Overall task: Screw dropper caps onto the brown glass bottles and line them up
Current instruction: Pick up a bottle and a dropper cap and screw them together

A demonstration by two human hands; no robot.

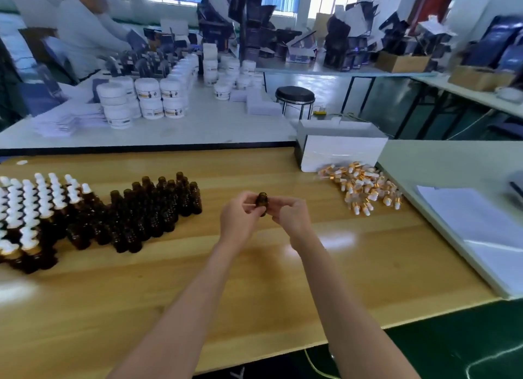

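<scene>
Far left of the bottle, at the edge of the table (198, 279), stand the capped bottles (28, 209), packed in rows with their white bulbs up. Closer to the bottle on that same side is a cluster of open bottles (147, 211), brown, upright and touching one another, with no caps on. Behind that cluster, well beyond the bottle on a white table, there are stacks of white jars (147, 98), and a person in white (85, 25) leans over the far corner. Then the left hand (240, 220) comes in, its fingers curled round the bottle's left side. The bottle (262, 202) itself is held above the table, about upright, with its neck open and bare; it sits between the two hands, and its lower half is hidden by them. The right hand (291, 217) closes on it from the other side, thumb and fingers bent in against the glass, and I cannot make out anything else in that hand. Behind the bottle and a little to its right, a black stool (295, 95) stands on the floor. Right of the bottle and further back lies a loose heap of caps (365, 189), gold collars and white bulbs all jumbled, just in front of a white box (339, 152). Furthest right of the bottle, a stack of white sheets (481, 231) lies on a pale surface next to the table.
</scene>
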